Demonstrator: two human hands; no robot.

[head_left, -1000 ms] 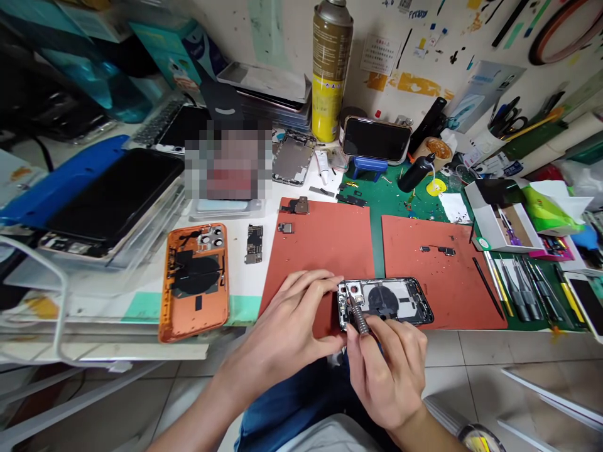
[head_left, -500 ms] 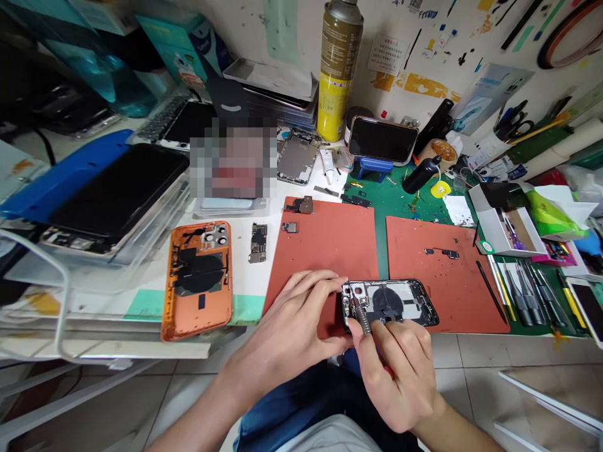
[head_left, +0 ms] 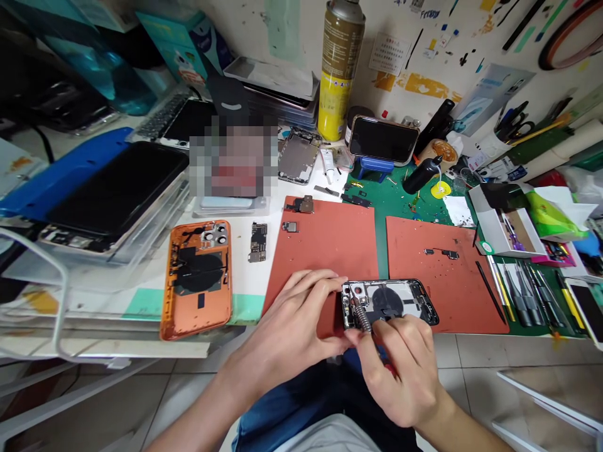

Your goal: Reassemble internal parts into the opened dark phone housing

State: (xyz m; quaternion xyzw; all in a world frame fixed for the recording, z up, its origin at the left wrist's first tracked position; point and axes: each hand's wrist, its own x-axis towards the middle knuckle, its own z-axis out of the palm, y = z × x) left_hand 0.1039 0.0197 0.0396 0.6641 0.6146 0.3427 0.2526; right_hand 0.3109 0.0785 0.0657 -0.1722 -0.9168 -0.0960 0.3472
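Note:
An opened phone housing (head_left: 409, 300) with a black round pad inside lies at the front edge of the red mats. My left hand (head_left: 299, 317) grips its left end, fingers at the top corner and thumb at the lower one. In my right hand (head_left: 400, 370) is a slim screwdriver (head_left: 362, 317) with a ridged metal shaft. Its tip points into the housing's upper left area, near the camera openings; whether it touches a screw is too small to tell. A bit of red shows under the right fingers.
An orange phone back (head_left: 198, 282) and a logic board (head_left: 257, 242) lie to the left. Camera modules (head_left: 301, 204) rest on the left red mat (head_left: 325, 242); small parts (head_left: 441, 253) dot the right mat (head_left: 409, 238). Several screwdrivers (head_left: 522, 295) lie at right. A spray can (head_left: 336, 69) stands behind.
My right thumb has shifted slightly left along the housing's lower edge, and the screwdriver's angle has changed a little. The left hand and the housing stay in place.

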